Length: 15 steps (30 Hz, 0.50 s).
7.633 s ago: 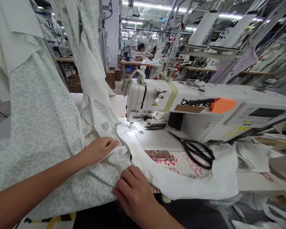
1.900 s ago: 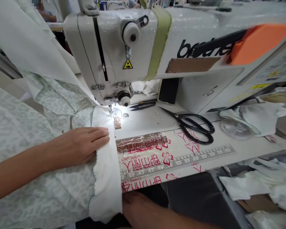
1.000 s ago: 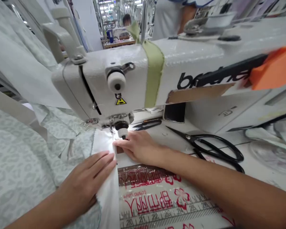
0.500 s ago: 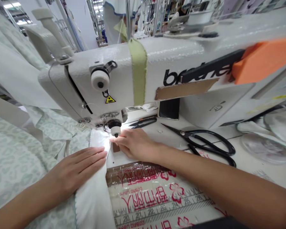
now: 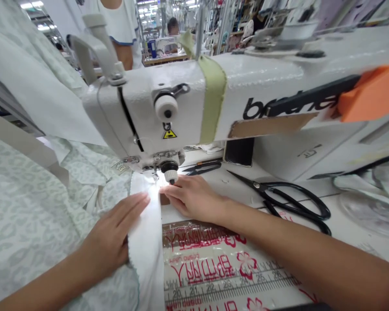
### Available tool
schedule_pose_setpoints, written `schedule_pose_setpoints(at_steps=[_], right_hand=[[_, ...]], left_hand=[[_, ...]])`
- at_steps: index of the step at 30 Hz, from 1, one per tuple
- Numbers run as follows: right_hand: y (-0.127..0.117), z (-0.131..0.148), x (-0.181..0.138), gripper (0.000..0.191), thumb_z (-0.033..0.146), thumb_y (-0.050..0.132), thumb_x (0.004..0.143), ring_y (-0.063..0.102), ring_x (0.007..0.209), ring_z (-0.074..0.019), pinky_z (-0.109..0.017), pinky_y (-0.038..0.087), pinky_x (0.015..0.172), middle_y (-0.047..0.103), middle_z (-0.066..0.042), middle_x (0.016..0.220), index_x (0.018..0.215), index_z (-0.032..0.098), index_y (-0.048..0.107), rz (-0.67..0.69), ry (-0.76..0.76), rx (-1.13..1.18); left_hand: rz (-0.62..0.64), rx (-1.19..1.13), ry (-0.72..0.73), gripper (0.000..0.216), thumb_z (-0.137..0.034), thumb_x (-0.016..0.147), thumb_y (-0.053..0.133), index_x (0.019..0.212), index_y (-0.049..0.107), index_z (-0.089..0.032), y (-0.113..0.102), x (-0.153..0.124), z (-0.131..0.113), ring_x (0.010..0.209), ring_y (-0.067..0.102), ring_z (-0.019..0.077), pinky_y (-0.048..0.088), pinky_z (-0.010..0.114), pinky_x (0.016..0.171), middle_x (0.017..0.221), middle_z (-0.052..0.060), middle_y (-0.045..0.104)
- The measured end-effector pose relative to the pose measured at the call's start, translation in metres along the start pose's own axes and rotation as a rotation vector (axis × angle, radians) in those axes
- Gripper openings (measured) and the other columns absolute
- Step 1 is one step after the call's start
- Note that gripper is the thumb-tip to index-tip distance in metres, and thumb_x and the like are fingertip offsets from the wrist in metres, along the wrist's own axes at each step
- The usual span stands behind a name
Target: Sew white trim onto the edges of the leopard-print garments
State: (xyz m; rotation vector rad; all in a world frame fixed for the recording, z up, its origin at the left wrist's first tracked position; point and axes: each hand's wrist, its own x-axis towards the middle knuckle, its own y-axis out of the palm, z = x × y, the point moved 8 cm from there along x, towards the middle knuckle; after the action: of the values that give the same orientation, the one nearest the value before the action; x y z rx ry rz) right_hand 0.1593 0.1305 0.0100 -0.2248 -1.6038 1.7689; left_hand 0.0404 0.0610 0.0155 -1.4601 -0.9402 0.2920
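Here, the left hand (image 5: 115,233) lies flat and open, its fingertips on the white fabric band (image 5: 145,246), which runs nearward from under the white sewing machine (image 5: 188,103). The right hand (image 5: 192,199), also open and holding nothing, rests at the band's edge by the needle. Patterned cloth (image 5: 29,224) lies left; black shears (image 5: 278,199) lie right, beyond a printed ruler strip (image 5: 227,268).

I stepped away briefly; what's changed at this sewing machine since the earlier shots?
The right hand has moved up from below the table edge to beside the presser foot, fingertips at the white fabric strip. The left hand stays flat on the patterned fabric. The scissors remain on the table.
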Motion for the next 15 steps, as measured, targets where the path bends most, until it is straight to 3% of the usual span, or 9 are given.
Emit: schedule_pose_setpoints(at_steps=[3,8,12,15], right_hand=[[0.000,0.003,-0.002,0.025,0.021,0.040,0.089,0.044,0.065,-0.0127,-0.027,0.027,0.056,0.056,-0.002,0.075,0.093,0.019,0.065,-0.019,-0.022,-0.032],[-0.004,0.030,-0.008,0.026,0.018,0.039,0.088,0.049,0.078,-0.0165,-0.029,0.039,0.068,0.059,-0.006,0.086,0.098,0.015,0.063,0.018,-0.180,0.028],[-0.007,0.065,-0.016,0.034,0.021,0.047,0.086,0.046,0.103,-0.0202,-0.036,0.039,0.090,0.054,-0.011,0.116,0.119,0.013,0.052,0.093,-0.390,0.106],[-0.004,0.073,-0.019,0.019,0.023,0.045,0.087,0.048,0.092,-0.0179,-0.033,0.040,0.084,0.057,-0.007,0.098,0.097,0.014,0.059,0.179,-0.420,0.073]], left_hand=[[-0.033,-0.051,-0.086,0.039,-0.009,0.087,0.042,0.124,0.049,-0.014,0.002,0.006,0.008,0.123,0.045,0.0240,0.043,0.044,0.102,0.129,0.013,0.052],[-0.090,-0.112,0.054,0.025,-0.015,0.092,0.043,0.112,0.058,-0.016,-0.011,0.021,0.018,0.118,0.051,0.0219,0.046,0.042,0.098,0.118,0.010,0.061],[-0.090,-0.234,0.108,0.027,-0.027,0.090,0.051,0.114,0.057,-0.017,-0.021,0.021,0.033,0.115,0.055,0.0195,0.048,0.034,0.097,0.121,0.009,0.060],[-0.040,-0.233,0.120,0.030,-0.023,0.091,0.050,0.120,0.054,-0.017,-0.019,0.016,0.036,0.118,0.052,0.0192,0.046,0.033,0.100,0.126,0.009,0.056]])
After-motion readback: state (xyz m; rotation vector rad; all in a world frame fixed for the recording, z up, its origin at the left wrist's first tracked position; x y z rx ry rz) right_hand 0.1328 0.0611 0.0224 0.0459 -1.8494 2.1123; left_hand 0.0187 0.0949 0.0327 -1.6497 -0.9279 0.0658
